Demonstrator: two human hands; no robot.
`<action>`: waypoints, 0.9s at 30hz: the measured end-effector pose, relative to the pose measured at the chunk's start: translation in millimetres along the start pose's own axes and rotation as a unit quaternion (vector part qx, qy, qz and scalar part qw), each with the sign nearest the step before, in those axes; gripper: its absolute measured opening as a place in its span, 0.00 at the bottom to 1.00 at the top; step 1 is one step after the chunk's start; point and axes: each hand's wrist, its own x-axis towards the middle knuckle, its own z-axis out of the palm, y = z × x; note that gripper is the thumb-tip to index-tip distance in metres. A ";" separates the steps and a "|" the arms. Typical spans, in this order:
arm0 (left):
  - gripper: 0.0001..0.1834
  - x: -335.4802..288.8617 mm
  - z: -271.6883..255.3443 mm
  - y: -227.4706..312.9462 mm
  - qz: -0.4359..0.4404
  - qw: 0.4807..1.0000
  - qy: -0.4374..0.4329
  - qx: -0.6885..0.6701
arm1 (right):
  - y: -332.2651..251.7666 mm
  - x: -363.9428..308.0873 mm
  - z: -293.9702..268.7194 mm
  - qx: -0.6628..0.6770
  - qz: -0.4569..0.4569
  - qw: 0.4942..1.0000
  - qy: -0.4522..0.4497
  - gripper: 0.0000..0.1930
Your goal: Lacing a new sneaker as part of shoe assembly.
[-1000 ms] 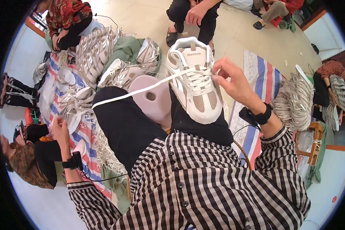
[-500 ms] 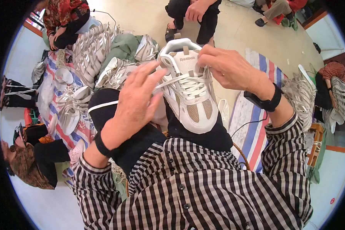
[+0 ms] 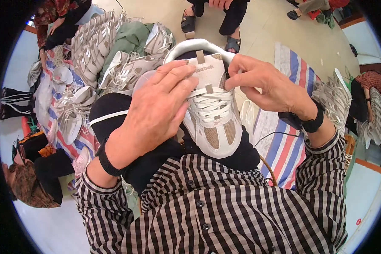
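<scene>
Head view: nearest, a checked shirt [image 3: 199, 186]; ahead of it, left hand [image 3: 150, 108] laid over the left side of the shoe [image 3: 219, 129], fingers together at the tongue [image 3: 207, 76], impossible to tell if gripping; right hand [image 3: 273, 86] narrow, thumb and fingertips close at the right eyelet edge, whether on lace [image 3: 207, 101] or shoe impossible to tell. Lies between both hands over the right thigh, toe toward the shirt, lace criss-crossed. Across the left knee [image 3: 110, 103], a white strand [image 3: 108, 117]. Farther left, heaped shoes [image 3: 99, 55] beside green cloth [image 3: 125, 40]; right, striped mat [image 3: 290, 139]. Farthest, near the top, co-workers' legs [image 3: 233, 17].
</scene>
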 end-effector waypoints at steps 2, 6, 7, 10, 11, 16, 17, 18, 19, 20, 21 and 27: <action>0.23 -2.2 0.2 -0.7 0.000 1.000 0.005 0.001 | -0.2 -0.5 0.5 -0.003 0.000 1.000 0.000 0.17; 0.24 -7.3 5.0 -0.2 -0.004 1.000 0.023 -0.017 | -10.4 2.6 -0.6 0.015 0.033 0.999 -0.012 0.11; 0.24 -8.5 7.3 0.1 -0.012 0.999 0.041 -0.022 | -14.1 2.5 0.1 0.015 0.033 0.999 -0.012 0.11; 0.25 -16.7 11.9 0.4 -0.038 0.996 0.085 -0.018 | -23.0 4.0 4.8 0.048 0.081 0.995 -0.040 0.10; 0.26 -20.3 12.5 0.8 -0.057 0.992 0.111 -0.010 | -24.6 4.8 6.4 0.037 0.090 0.995 -0.037 0.08; 0.24 -43.8 18.2 -2.9 -0.140 0.983 0.073 -0.097 | -20.6 4.2 13.6 0.042 0.068 0.997 0.004 0.04; 0.23 -47.5 20.3 -4.5 -0.140 0.984 0.039 -0.107 | -21.2 5.7 14.3 0.030 0.065 0.997 0.004 0.04; 0.20 -50.0 22.7 -1.9 -0.160 0.976 0.057 -0.136 | -22.1 7.4 14.6 0.018 0.063 0.998 0.003 0.04; 0.20 -50.9 22.2 -2.9 -0.160 0.976 0.057 -0.137 | -21.8 8.6 14.0 0.017 0.063 0.998 0.003 0.04; 0.19 -52.6 20.9 -4.7 -0.174 0.973 0.026 -0.148 | -21.7 10.2 13.1 0.016 0.062 0.998 -0.004 0.04; 0.18 -53.6 20.5 -5.7 -0.188 0.969 -0.005 -0.159 | -21.4 11.3 12.6 0.015 0.060 0.998 -0.012 0.04; 0.15 -39.0 25.8 -4.6 -0.079 0.985 0.150 -0.043 | -24.3 10.7 16.3 0.017 0.065 0.998 -0.002 0.03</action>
